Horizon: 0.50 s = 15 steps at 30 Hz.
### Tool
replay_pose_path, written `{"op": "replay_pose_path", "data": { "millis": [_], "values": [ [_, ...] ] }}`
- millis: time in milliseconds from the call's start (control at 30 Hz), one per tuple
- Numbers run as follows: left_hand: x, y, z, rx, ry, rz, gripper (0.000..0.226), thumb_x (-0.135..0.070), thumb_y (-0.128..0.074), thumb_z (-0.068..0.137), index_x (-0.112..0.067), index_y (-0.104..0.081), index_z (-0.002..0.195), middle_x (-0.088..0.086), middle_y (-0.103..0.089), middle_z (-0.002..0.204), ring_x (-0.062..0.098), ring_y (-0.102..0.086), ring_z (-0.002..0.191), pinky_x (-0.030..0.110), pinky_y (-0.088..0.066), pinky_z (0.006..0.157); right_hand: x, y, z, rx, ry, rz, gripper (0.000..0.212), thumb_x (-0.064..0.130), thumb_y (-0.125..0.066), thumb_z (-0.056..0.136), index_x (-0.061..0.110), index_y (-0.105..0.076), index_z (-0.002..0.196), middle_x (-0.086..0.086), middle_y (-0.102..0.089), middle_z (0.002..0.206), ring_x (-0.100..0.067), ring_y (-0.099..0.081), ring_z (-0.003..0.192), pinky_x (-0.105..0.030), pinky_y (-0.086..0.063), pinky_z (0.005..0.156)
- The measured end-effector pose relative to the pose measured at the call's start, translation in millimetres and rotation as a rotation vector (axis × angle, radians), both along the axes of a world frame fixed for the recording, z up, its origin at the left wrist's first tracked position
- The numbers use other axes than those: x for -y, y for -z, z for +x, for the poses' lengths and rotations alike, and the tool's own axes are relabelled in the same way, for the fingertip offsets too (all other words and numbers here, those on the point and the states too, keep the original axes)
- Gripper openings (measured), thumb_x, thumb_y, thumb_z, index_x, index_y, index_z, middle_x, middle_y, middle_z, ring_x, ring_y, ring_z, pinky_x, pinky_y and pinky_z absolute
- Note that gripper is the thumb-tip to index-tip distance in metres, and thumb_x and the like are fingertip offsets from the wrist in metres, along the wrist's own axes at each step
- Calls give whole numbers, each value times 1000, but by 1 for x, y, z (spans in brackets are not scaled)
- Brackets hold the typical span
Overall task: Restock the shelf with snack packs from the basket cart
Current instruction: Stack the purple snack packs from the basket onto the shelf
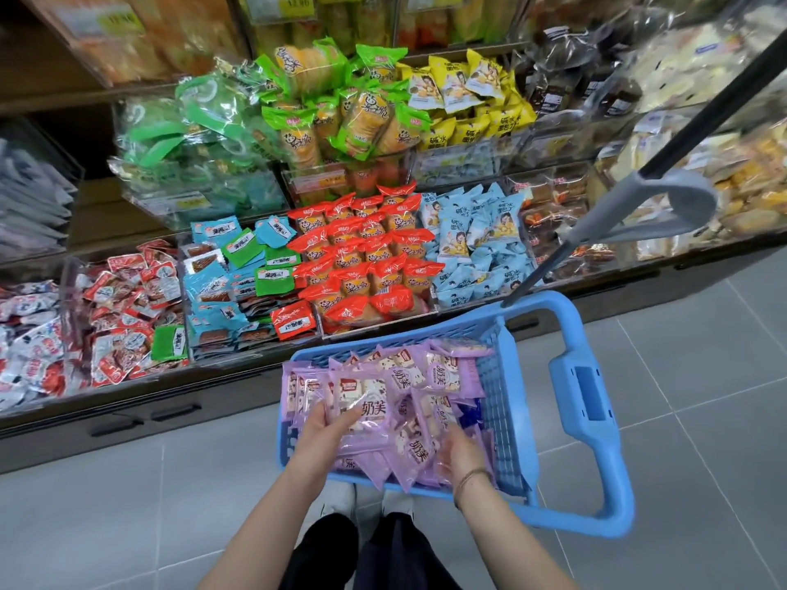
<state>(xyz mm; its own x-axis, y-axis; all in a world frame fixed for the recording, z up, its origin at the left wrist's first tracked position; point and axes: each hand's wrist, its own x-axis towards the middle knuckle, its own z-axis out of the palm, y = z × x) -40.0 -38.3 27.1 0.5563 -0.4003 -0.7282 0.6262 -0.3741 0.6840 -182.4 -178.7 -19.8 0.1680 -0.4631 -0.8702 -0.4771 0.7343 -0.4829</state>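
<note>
Shelf (106, 221) at twelve o'clock, most restocking left — our basket cart (516, 376) heaped with snack packs (443, 376); left hand (321, 423) grips one, right hand (460, 455) grip unclear.

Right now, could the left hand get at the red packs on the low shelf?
Probably yes: the red packs lie uncovered just beyond the blue basket, though the left hand holds a purple pack.

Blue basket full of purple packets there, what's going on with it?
A person stands at a stocked snack shelf, reaching into the blue plastic basket cart. Their left-hand grip holds a purple plastic snack pack lifted from the pile. The right-hand grip is down among the other packs, though whether it holds one is unclear. The basket is full of packs.
</note>
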Motion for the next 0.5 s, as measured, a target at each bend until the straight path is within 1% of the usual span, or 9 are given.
{"op": "replay_pose_path", "data": {
  "millis": [100,167,233,300,333,367,400,433,500],
  "values": [
    [-21,5,2,-24,-74,-25,63,-27,-73,75,-11,-49,132,10,-62,127,31,-59,114,52,-42,103,14,22,-4,-46,129,214,54,39,-49,94,-3,-47,129,-9,-52,81,-20,-53,69,-30,-48,61],
    [-33,7,2,-40,-120,-25,44,-18,-69,82,-9,-56,123,12,-67,119,28,-64,104,41,-48,92,17,31,6,-27,181,312,58,44,-56,90,-4,-51,122,-19,-60,101,-28,-60,91,-35,-53,76],
    [-42,9,0,-46,-150,-25,33,-16,-68,84,-11,-62,116,11,-70,114,29,-65,102,36,-48,83,19,32,18,-24,204,342,52,36,-63,87,-2,-53,122,-22,-53,132,-32,-52,122,-37,-49,96],
    [-46,8,-2,-55,-172,-36,28,-15,-68,84,-13,-65,112,9,-72,109,28,-66,100,35,-49,79,21,32,25,-11,236,338,40,26,-63,88,1,-55,119,-19,-44,141,-29,-45,130,-37,-45,103],
    [-48,7,-3,-60,-181,-37,27,-15,-67,84,-12,-65,111,9,-72,108,26,-67,97,34,-49,77,21,30,25,6,258,350,34,23,-62,89,1,-57,115,-19,-48,138,-28,-50,126,-36,-46,101],
    [-48,6,-3,-65,-188,-37,27,-14,-67,85,-11,-65,112,10,-73,108,25,-67,94,33,-50,74,21,28,23,27,275,364,28,22,-60,90,2,-58,110,-19,-60,125,-28,-61,110,-32,-53,91],
    [-48,5,-3,-68,-191,-33,27,-13,-66,86,-9,-64,112,10,-73,107,24,-68,90,32,-50,71,21,24,19,49,292,366,19,20,-59,91,4,-60,102,-16,-71,98,-24,-69,83,-29,-57,71],
    [-47,3,-3,-72,-193,-30,26,-13,-66,86,-9,-64,112,10,-73,105,23,-68,86,32,-51,69,21,20,14,86,335,370,10,17,-58,92,7,-60,91,-11,-71,71,-19,-65,59,-26,-56,52],
    [-43,2,-3,-96,-202,-17,28,-15,-66,87,-7,-63,113,13,-72,106,25,-67,87,33,-51,72,23,13,3,155,400,365,13,12,-57,92,9,-58,79,-5,-65,54,-16,-56,43,-21,-48,37]
  ]
}}
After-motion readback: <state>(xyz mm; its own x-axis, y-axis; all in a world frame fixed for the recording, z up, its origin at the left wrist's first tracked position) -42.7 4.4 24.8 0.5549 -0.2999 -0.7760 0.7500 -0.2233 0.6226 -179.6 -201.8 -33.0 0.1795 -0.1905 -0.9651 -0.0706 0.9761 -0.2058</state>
